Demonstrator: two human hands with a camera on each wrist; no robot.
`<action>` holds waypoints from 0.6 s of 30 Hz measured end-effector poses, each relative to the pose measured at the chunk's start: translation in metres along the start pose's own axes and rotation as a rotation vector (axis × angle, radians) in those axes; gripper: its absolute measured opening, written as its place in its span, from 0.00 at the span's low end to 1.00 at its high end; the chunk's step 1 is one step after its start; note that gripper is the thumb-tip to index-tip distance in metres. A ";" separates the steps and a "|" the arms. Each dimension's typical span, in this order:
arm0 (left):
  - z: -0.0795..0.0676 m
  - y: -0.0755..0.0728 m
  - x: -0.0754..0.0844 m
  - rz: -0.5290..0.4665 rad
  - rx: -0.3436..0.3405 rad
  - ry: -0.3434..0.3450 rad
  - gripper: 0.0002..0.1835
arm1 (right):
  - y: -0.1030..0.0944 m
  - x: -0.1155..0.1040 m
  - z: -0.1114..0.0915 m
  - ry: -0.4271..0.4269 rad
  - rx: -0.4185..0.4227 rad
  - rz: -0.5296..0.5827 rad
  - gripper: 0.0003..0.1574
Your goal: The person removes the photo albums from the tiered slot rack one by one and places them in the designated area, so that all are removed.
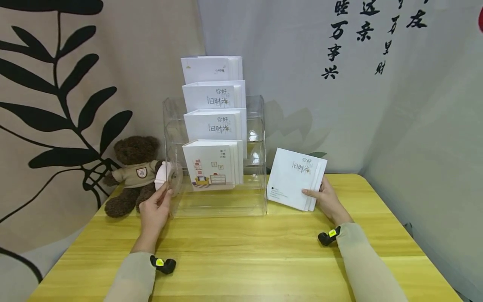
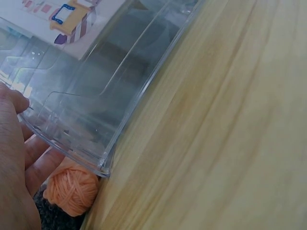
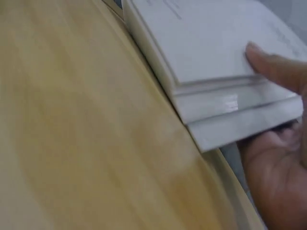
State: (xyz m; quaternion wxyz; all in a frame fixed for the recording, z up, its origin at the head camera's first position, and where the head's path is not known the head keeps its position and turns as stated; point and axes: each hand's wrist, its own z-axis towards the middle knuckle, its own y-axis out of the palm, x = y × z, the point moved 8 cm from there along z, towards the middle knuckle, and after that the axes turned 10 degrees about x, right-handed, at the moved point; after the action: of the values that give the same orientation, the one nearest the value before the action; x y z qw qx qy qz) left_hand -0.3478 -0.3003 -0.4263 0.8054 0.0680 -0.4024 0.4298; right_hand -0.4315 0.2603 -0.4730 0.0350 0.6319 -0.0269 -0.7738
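Note:
My left hand (image 1: 154, 212) grips the left side of a clear tiered rack (image 1: 219, 209), thumb on one face of the wall and fingers behind it, as the left wrist view shows. White square books (image 1: 213, 165) stand stacked in its several tiers, the front one printed with furniture. To the right of the rack my right hand (image 1: 328, 201) holds a few more white books (image 1: 288, 180) upright, tilted a little. In the right wrist view its thumb presses the front cover of these books (image 3: 216, 38); the other fingers are partly hidden behind them.
A brown teddy bear (image 1: 137, 180) in a beige shirt sits left of the rack, with a pale pink object (image 1: 163, 174) beside it. An orange yarn ball (image 2: 72, 189) lies under the rack's edge in the left wrist view. The wooden table (image 1: 234, 256) ends at the hanging cloth.

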 end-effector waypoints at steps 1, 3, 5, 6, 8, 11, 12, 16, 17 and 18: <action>0.000 -0.001 0.000 0.004 0.001 -0.003 0.18 | 0.000 0.000 0.001 -0.005 0.010 0.006 0.52; -0.001 -0.001 -0.002 0.013 0.001 -0.010 0.18 | -0.002 0.001 0.002 -0.011 0.038 0.025 0.51; -0.001 -0.001 -0.004 0.020 -0.001 -0.014 0.18 | -0.005 0.002 0.003 -0.010 0.068 0.035 0.50; -0.001 -0.001 -0.005 0.021 -0.002 -0.015 0.18 | -0.007 0.002 0.003 -0.009 0.087 0.031 0.49; -0.001 -0.002 -0.005 0.024 -0.002 -0.015 0.18 | -0.011 0.002 0.004 0.004 0.122 0.024 0.49; -0.002 -0.002 -0.005 0.033 -0.005 -0.014 0.19 | -0.016 0.003 0.006 0.026 0.171 -0.006 0.50; -0.002 -0.002 -0.005 0.034 -0.008 -0.014 0.19 | -0.018 0.003 0.006 0.039 0.183 -0.018 0.50; -0.001 0.000 -0.004 0.031 -0.013 -0.006 0.19 | -0.024 0.007 0.007 0.088 0.211 -0.048 0.47; -0.001 0.000 -0.004 0.028 -0.012 -0.001 0.19 | -0.025 0.007 0.007 0.099 0.209 -0.053 0.46; 0.000 0.000 -0.003 0.023 -0.012 0.005 0.19 | -0.025 0.008 0.007 0.110 0.202 -0.055 0.45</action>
State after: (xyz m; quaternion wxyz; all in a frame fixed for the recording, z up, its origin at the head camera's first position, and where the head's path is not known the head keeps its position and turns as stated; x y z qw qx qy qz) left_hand -0.3489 -0.3020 -0.4285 0.8017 0.0576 -0.4038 0.4369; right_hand -0.4401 0.2845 -0.4815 -0.0486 0.6740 -0.0856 -0.7321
